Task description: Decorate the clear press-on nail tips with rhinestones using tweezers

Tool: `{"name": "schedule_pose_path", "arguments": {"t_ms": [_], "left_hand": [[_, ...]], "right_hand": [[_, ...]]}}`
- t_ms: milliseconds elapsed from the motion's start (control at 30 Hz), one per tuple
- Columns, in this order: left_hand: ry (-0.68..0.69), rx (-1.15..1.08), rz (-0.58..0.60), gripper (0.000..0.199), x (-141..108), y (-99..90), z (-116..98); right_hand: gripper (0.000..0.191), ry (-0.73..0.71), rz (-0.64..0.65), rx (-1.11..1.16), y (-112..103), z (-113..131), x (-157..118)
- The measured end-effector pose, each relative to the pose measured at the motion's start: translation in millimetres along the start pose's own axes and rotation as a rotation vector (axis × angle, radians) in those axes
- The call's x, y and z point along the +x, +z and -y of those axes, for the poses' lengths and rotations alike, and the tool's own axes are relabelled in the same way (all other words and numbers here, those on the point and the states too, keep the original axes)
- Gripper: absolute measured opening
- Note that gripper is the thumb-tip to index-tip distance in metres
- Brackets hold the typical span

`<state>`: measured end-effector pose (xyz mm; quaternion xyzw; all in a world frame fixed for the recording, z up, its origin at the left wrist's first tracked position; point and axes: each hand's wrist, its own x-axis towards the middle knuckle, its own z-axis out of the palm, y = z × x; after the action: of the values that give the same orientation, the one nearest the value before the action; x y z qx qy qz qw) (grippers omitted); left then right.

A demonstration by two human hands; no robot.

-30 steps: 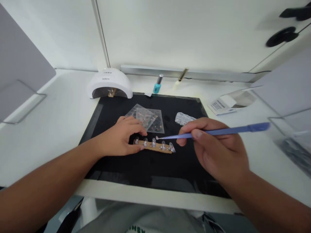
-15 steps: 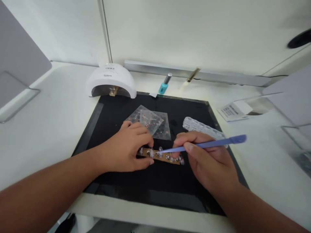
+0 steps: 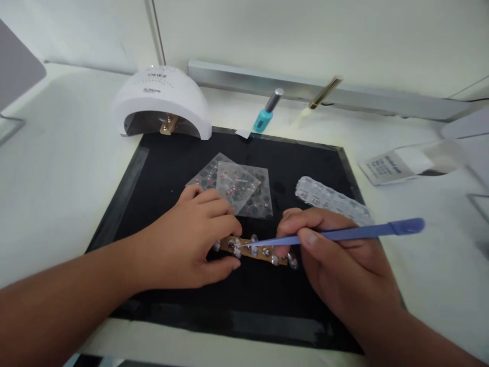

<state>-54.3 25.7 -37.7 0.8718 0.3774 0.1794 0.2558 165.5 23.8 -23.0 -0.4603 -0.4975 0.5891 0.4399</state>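
Note:
A brown strip [image 3: 262, 252] bearing several small shiny nail-like pieces lies on the black mat [image 3: 183, 306]. Around its left end curl the fingers of my left hand [image 3: 191, 237], thumb on the near side and index finger on the far side. My right hand [image 3: 336, 255] pinches blue-purple tweezers [image 3: 355, 232]. Their thin tip touches or hovers over a glittery piece [image 3: 237, 246] close to my left fingertips; contact is too small to tell. Two overlapping clear sticker sheets [image 3: 244, 188] with red and dark dots lie just beyond my left hand.
A white dome lamp [image 3: 164, 97] at the back left holds a small brown block [image 3: 168, 124]. Behind the mat are a turquoise bottle [image 3: 263, 120] and a gold-handled brush [image 3: 324, 93]. To the right are a clear bumpy tray [image 3: 328, 198] and an open white box [image 3: 397, 165].
The camera view has shifted nearer, so the lamp, box and hands appear larger. My hands keep nearly the same hold, with the tweezers' tip slightly farther left over the strip.

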Motion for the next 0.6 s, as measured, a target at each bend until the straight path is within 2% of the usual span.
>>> {"name": "schedule_pose_path", "arguments": {"t_ms": [400, 600], "left_hand": [[-0.009, 0.011, -0.008, 0.012, -1.0, -2.1, -2.5], [-0.034, -0.026, -0.05, 0.026, -3.5, -4.6, -2.8]], "right_hand": [[0.016, -0.012, -0.049, 0.028, 0.1, -6.5, -2.0], [0.016, -0.014, -0.048, 0.03, 1.3, -7.2, -3.4]]}}
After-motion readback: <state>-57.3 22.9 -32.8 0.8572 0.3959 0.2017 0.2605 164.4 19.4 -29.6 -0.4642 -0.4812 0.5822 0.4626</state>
